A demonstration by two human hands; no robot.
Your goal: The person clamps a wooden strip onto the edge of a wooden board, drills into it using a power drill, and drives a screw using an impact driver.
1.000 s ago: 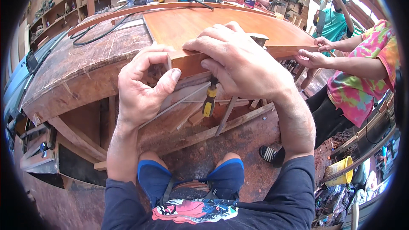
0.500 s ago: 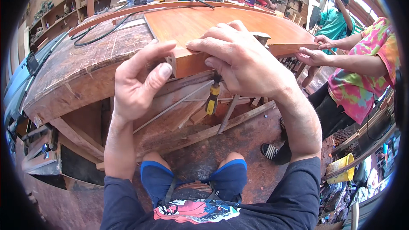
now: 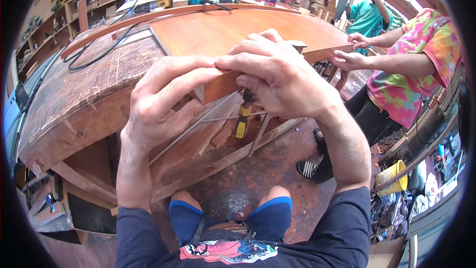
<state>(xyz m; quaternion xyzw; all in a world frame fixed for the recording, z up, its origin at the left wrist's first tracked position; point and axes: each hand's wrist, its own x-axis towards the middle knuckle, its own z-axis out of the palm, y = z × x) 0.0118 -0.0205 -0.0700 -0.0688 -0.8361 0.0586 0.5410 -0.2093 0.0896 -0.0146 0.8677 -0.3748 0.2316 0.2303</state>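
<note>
A wide orange-brown wooden panel point(image 3: 198, 32) lies on the workbench, its near edge toward me. My right hand point(image 3: 285, 82) is closed over that edge, fingers on top and thumb against the front face. At the panel's near-left corner, my left hand point(image 3: 161, 99) pinches the edge, with its fingertips on top, meeting the right fingertips, and its thumb low by the corner. Below the edge, beside my right thumb, hangs a clamp's yellow-and-black handle point(image 3: 242, 121). A dark metal clamp part point(image 3: 297, 44) shows on top, behind my right hand.
Another person's hands point(image 3: 349, 59) hold the panel's right end. The worn workbench point(image 3: 99, 94) carries a long wood strip point(image 3: 148, 15), a black cord point(image 3: 79, 62) and power tools. Wooden braces stand underneath. A yellow bucket point(image 3: 391, 178) sits at right; two more people are farther back.
My left hand has moved right and closed from an open pose onto the panel's corner. My right hand stays on the edge. The whole view has shifted slightly.
</note>
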